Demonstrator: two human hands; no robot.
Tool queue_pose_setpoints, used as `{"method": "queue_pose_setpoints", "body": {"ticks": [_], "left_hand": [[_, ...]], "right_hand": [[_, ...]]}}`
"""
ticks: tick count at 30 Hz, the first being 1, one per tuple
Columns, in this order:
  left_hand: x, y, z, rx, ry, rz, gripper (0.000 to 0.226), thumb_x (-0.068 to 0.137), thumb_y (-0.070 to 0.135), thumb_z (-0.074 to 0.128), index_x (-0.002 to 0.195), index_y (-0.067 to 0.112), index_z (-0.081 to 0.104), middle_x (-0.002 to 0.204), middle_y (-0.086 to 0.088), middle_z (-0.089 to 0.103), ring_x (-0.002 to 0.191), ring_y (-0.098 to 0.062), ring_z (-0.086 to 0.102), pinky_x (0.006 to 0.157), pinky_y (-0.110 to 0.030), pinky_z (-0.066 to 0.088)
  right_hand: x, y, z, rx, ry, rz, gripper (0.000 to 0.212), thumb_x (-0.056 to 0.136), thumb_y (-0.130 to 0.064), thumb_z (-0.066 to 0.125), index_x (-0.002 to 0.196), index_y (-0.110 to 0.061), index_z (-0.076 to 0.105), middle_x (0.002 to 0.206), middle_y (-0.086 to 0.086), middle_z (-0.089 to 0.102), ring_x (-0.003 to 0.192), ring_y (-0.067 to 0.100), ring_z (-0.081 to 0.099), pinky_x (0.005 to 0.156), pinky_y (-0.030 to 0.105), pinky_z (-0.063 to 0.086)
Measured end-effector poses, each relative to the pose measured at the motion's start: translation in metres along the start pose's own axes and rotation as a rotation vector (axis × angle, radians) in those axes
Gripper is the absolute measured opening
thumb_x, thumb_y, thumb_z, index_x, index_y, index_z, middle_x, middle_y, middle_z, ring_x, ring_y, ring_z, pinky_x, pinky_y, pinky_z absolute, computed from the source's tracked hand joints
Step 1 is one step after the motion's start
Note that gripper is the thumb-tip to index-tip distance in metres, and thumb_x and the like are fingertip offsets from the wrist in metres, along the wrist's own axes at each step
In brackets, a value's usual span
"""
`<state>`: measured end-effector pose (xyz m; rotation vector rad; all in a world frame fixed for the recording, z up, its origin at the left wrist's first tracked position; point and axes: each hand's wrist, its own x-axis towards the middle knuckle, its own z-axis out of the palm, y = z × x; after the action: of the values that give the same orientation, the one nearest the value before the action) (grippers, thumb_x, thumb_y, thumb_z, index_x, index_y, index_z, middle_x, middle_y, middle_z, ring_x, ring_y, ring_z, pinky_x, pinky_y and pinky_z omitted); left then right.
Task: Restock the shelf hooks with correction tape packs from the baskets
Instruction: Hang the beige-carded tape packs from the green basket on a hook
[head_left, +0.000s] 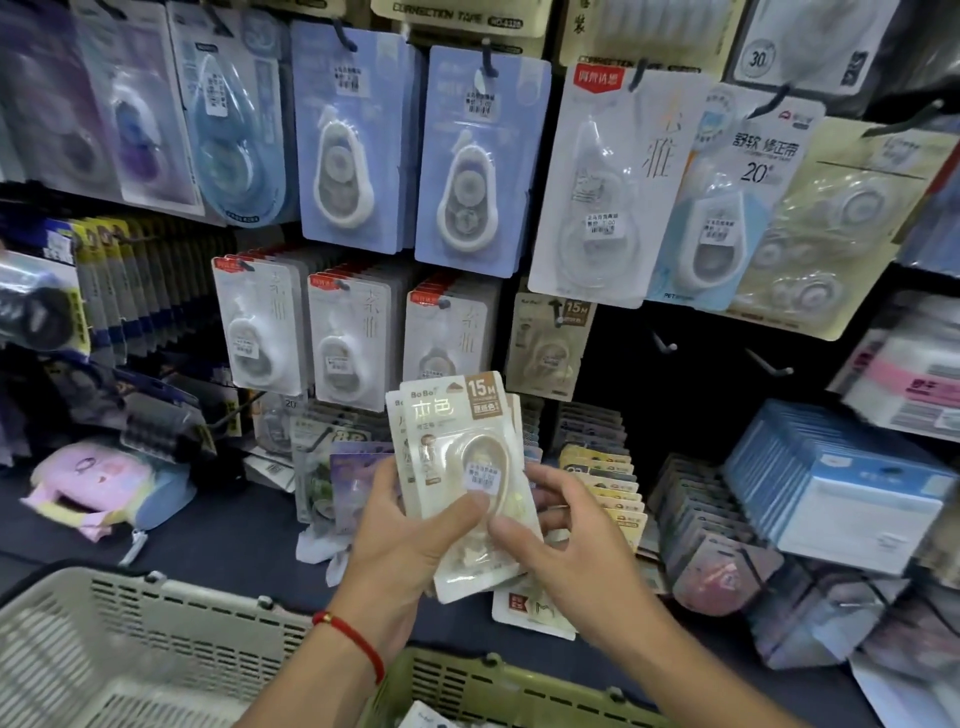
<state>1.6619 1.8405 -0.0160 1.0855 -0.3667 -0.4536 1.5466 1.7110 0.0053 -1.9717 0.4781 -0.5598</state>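
The dark display wall (701, 364) of hooks fills the upper two thirds of the frame, hung with blister-carded correction tape packs: pale blue cards (478, 156) at upper centre, white cards with red corner tags (260, 327) in a row at middle left, and a single beige card marked 15M (550, 343) on a hook just right of centre. Two bare metal hooks (769, 364) stick out of the dark panel at middle right. A cream slotted plastic basket (130, 623) sits at lower left, and an olive-green slotted plastic basket (493, 691) lies along the bottom centre edge.

Both forearms rise from the bottom edge toward the centre. The left hand (400, 540), with a red string bracelet (353, 639) on its wrist, is turned palm up and grips a small stack of beige 15M correction tape packs (457, 478) upright in the frame's centre, thumb pressed on the front blister. The right hand (566, 540) reaches in from the right, thumb on the front pack's lower edge and fingers curled behind the stack, pinching it.
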Motion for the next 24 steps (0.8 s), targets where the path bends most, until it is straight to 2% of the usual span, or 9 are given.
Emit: {"method": "queue_pose_setpoints", "body": {"ticks": [2,6,8,10,14,16,19,21,24], "left_hand": [[-0.001,0.001,0.002,-0.004,-0.013,-0.026,0.09,0.044,0.034,0.099,0.125,0.026,0.061,0.108,-0.002,0.08,0.096,-0.023,0.079,0.07,-0.033,0.064],[-0.003,0.006,0.003,0.003,-0.048,-0.062,0.103,0.042,0.046,0.105,0.131,0.025,0.06,0.121,-0.005,0.077,0.11,-0.028,0.075,0.086,-0.048,0.062],[-0.005,0.009,0.005,0.008,-0.05,-0.047,0.108,0.037,0.051,0.105,0.132,0.025,0.06,0.121,-0.004,0.077,0.111,-0.028,0.075,0.084,-0.046,0.063],[-0.006,0.01,0.006,0.003,-0.031,-0.033,0.114,0.033,0.054,0.104,0.132,0.023,0.059,0.12,-0.005,0.077,0.113,-0.029,0.074,0.091,-0.051,0.06],[-0.007,0.011,0.006,-0.055,-0.044,-0.042,0.118,0.032,0.049,0.105,0.135,0.017,0.058,0.124,-0.009,0.076,0.117,-0.032,0.072,0.105,-0.058,0.052],[-0.007,0.012,0.005,-0.071,-0.048,-0.048,0.114,0.035,0.046,0.106,0.134,0.016,0.058,0.123,-0.009,0.076,0.115,-0.032,0.073,0.105,-0.06,0.052],[-0.003,0.012,0.001,-0.075,0.019,-0.036,0.09,0.053,0.029,0.101,0.132,0.016,0.06,0.12,-0.009,0.077,0.113,-0.033,0.073,0.105,-0.063,0.051],[0.001,0.011,-0.003,-0.064,0.087,-0.014,0.074,0.062,0.018,0.093,0.13,0.017,0.062,0.117,-0.007,0.078,0.111,-0.031,0.074,0.103,-0.063,0.053],[0.005,0.01,-0.008,-0.055,0.133,0.016,0.068,0.067,0.014,0.09,0.128,0.021,0.063,0.115,-0.002,0.079,0.109,-0.027,0.075,0.101,-0.06,0.055]], "right_hand": [[0.003,-0.001,-0.005,0.04,0.022,0.009,0.043,0.084,-0.044,0.085,0.119,-0.047,0.06,0.107,-0.031,0.068,0.095,-0.001,0.069,0.079,0.026,0.061],[0.005,-0.003,-0.011,0.217,-0.006,0.096,0.021,0.094,-0.021,0.078,0.11,-0.034,0.073,0.104,-0.011,0.08,0.091,0.014,0.078,0.074,0.032,0.065],[0.005,-0.004,-0.013,0.207,-0.016,0.083,0.014,0.097,-0.02,0.075,0.107,-0.029,0.076,0.101,-0.005,0.081,0.085,0.019,0.079,0.066,0.032,0.063],[0.005,-0.004,-0.014,0.193,-0.024,0.085,0.009,0.099,-0.02,0.072,0.105,-0.025,0.076,0.096,-0.002,0.081,0.078,0.02,0.078,0.061,0.03,0.061],[0.008,-0.003,-0.013,0.164,0.017,0.125,0.006,0.101,-0.022,0.07,0.102,-0.019,0.075,0.09,0.002,0.081,0.07,0.028,0.078,0.07,0.047,0.065],[0.009,-0.005,-0.015,0.172,0.05,0.105,0.009,0.103,-0.025,0.066,0.104,-0.018,0.071,0.086,0.003,0.08,0.064,0.026,0.076,0.064,0.044,0.064],[0.009,-0.007,-0.024,0.152,0.118,0.007,0.011,0.107,-0.029,0.058,0.104,-0.02,0.063,0.074,0.009,0.075,0.049,0.019,0.065,0.042,0.031,0.049],[0.01,-0.007,-0.03,0.16,0.185,-0.029,0.011,0.108,-0.029,0.055,0.104,-0.02,0.061,0.073,0.014,0.073,0.051,0.023,0.063,0.044,0.032,0.045],[0.011,-0.005,-0.033,0.173,0.265,-0.022,0.014,0.108,-0.028,0.054,0.107,-0.016,0.06,0.069,0.016,0.071,0.049,0.018,0.06,0.045,0.031,0.044]]}}
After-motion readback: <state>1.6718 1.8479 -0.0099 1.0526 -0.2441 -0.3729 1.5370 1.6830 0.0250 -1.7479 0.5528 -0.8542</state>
